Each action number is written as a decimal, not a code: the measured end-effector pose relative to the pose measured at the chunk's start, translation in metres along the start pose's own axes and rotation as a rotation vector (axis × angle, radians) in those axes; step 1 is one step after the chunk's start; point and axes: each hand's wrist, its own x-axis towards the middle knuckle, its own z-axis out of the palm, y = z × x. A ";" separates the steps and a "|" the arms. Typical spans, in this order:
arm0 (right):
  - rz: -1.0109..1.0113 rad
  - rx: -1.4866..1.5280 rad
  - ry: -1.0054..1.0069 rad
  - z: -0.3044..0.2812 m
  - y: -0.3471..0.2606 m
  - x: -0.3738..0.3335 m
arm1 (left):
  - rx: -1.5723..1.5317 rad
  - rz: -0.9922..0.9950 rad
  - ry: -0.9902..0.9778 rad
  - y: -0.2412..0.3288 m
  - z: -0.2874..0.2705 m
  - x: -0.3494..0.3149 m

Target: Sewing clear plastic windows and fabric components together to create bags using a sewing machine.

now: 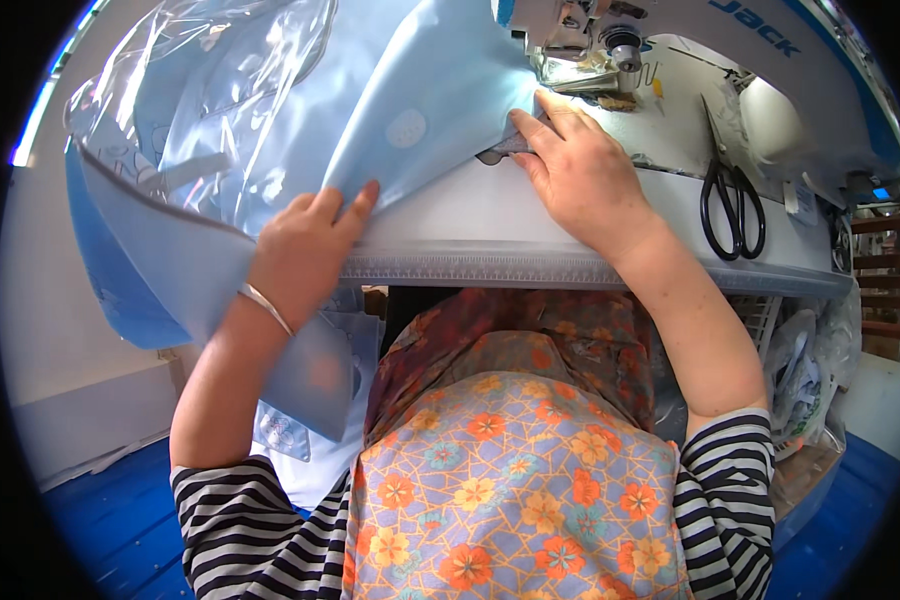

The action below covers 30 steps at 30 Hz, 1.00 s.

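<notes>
A smooth light blue cloth lies across the sewing machine bed, its right edge reaching the lit needle area. My right hand is closed on that edge just in front of the presser foot, index finger forward and thumb lower. A small grey piece shows beside its fingers. Farther left and nearer to me, my left hand grips the cloth's near edge, slightly blurred. Part of the cloth hangs over the table edge below the left forearm. Clear plastic film covers the cloth at the far left.
Black-handled scissors lie right of my right hand. A ruler strip runs along the table's front edge. The sewing machine arm overhangs the back right. Clear plastic bags sit below the table at right.
</notes>
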 end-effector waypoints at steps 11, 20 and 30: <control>-0.006 0.079 0.057 -0.003 0.010 -0.008 | -0.523 0.047 0.004 0.109 -0.020 0.049; -0.104 0.074 0.046 -0.014 0.011 -0.003 | -0.514 -0.058 -0.037 0.092 -0.015 0.114; -0.135 -0.117 0.013 -0.008 0.026 0.017 | -0.279 0.090 0.366 0.058 -0.029 0.071</control>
